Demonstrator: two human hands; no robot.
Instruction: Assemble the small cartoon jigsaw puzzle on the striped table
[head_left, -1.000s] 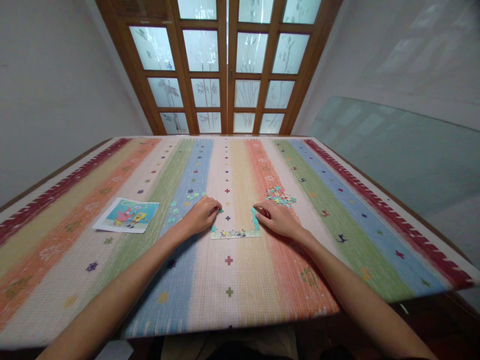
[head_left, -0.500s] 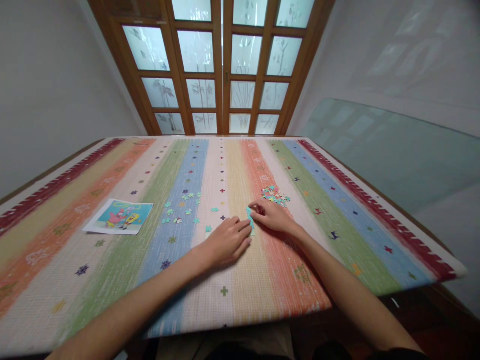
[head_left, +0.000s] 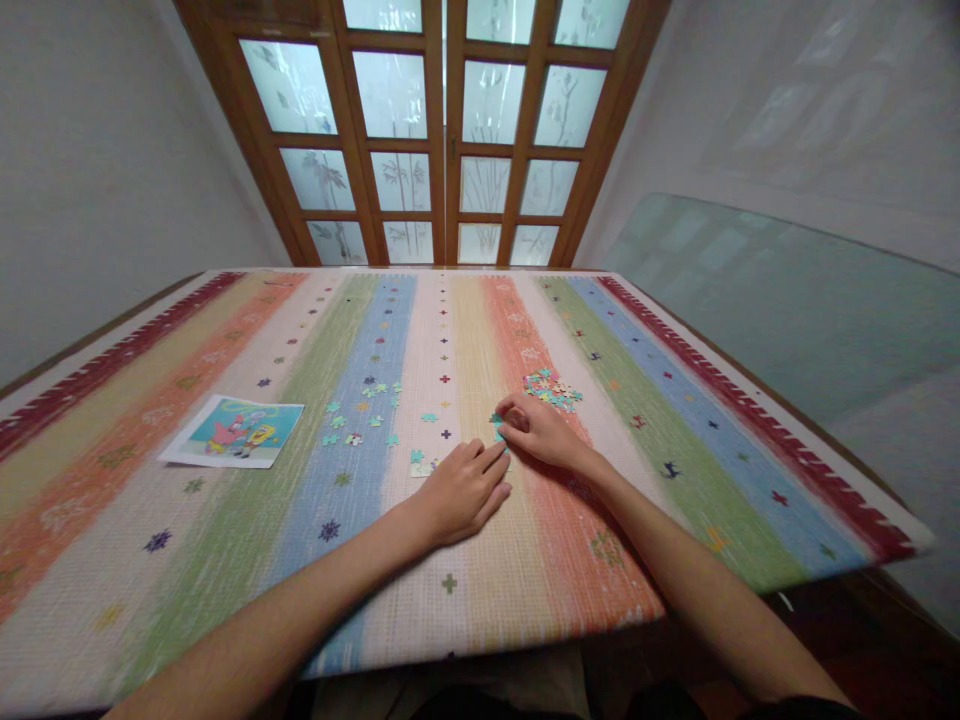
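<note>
My left hand lies palm down on the striped cloth, fingers stretched out over part of a joined strip of jigsaw pieces. Its fingertips reach close to my right hand. There the thumb and index finger are pinched at a teal jigsaw piece, which they partly cover. How far the joined strip runs beneath the left hand is hidden. Just beyond the right hand lies a heap of mixed jigsaw pieces. One teal piece rests apart, beyond the left hand.
Several loose teal pieces are scattered on the blue stripe to the left. Farther left lies a printed cartoon picture. The striped cloth covers the table, whose front edge is close to me. Glazed wooden doors stand behind.
My left hand has shifted slightly toward me, showing more of the joined pieces at its left. The right hand stays at nearly the same spot, still pinching.
</note>
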